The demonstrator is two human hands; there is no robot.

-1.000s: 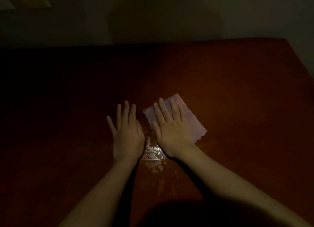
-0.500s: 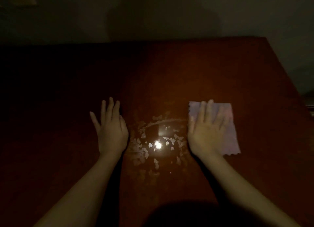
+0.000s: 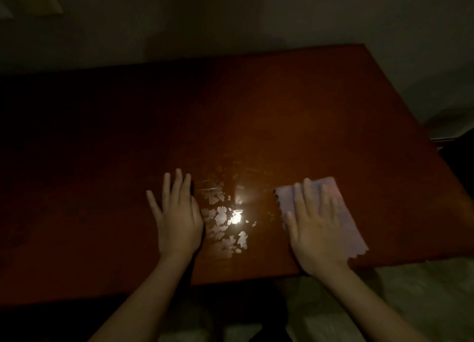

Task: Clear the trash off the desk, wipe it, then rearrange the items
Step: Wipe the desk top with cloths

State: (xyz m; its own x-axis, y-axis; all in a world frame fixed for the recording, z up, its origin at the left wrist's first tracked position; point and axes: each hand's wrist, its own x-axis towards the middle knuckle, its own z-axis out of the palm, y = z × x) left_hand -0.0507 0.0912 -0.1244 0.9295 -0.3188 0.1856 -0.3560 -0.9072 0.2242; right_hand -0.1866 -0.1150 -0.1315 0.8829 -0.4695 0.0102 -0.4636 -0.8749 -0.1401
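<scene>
Both forearms reach in from 6 o'clock over the near edge of the red-brown desk point(image 3: 282, 111). The left hand point(image 3: 177, 221) lies palm-down on the bare wood, fingers straight, slightly fanned and aimed at 12 o'clock, holding nothing. At its 3 o'clock, shiny wet patches point(image 3: 223, 218) catch a bright glare. Beyond them, also at 3 o'clock, the right hand point(image 3: 316, 235) presses flat on the pale lilac cloth point(image 3: 350, 229), fingers straight and spread, pointing to about 12 o'clock, not curled around it. The cloth sits close to the desk's near edge, its zigzag edge showing at the hand's 4 o'clock.
</scene>
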